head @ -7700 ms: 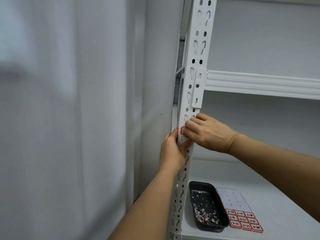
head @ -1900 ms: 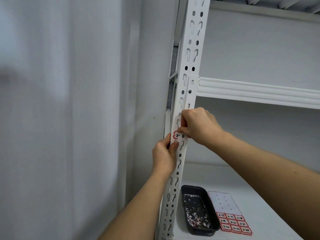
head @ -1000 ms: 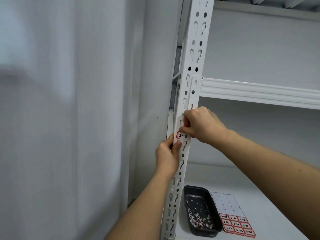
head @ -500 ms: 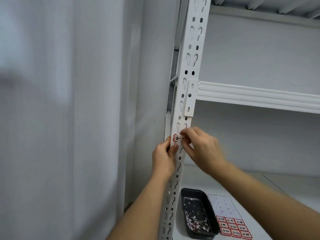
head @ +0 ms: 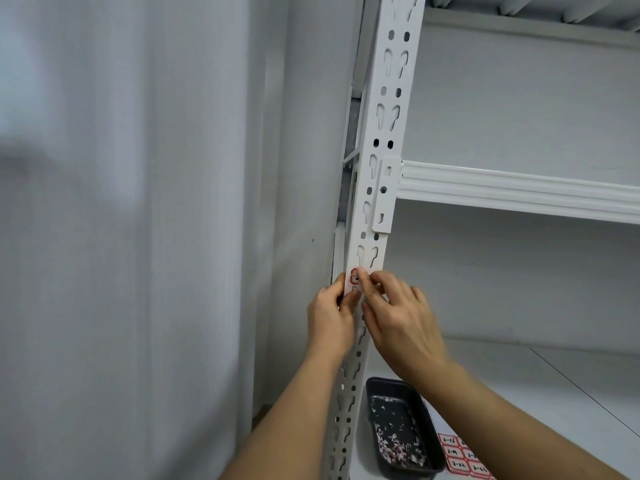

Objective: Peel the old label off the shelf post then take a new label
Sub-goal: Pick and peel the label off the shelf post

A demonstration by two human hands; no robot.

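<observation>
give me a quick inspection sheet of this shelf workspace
surface: white shelf bears the tray and the sheet.
job's things: old label, red-edged, on the post, partly hidden by fingers; label sheet lies right of the tray.
clutter: black tray holds small scraps.
grips: left hand on the post's left edge, thumb just under the label; right hand has fingertips at the label; whether it pinches the label cannot be told.
cables: nothing seen.
surroundings: pale curtain to the left; beam above; wall behind.
</observation>
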